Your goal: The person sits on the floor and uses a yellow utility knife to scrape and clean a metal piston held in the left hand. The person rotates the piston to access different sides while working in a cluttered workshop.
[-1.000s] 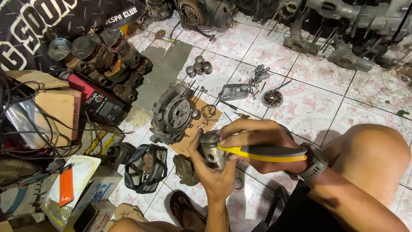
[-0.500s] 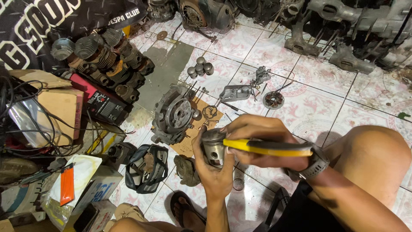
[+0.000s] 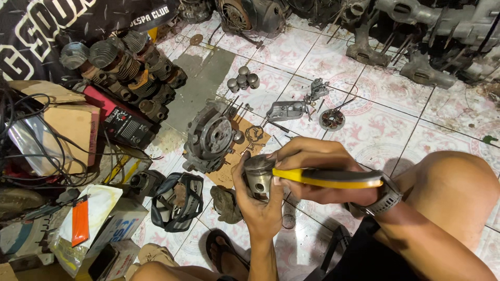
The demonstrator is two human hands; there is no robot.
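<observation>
Pliers (image 3: pixel 328 178) with yellow handles are being held in the right hand (image 3: pixel 317 174), tips hidden at the piston (image 3: pixel 259 177), which the left hand (image 3: pixel 260 205) is gripping upright above the tiled floor (image 3: pixel 396 119), near the engine case (image 3: pixel 211 138). Judging by this, a pin clip is being worked; steady, careful prying seems needed.

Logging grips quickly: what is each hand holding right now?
Left hand: closed around the metal piston.
Right hand: closed on the yellow-handled pliers.

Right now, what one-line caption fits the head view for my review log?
Seated on a tiled floor, left hand holds a metal piston while right hand works yellow-handled pliers against it.
</observation>
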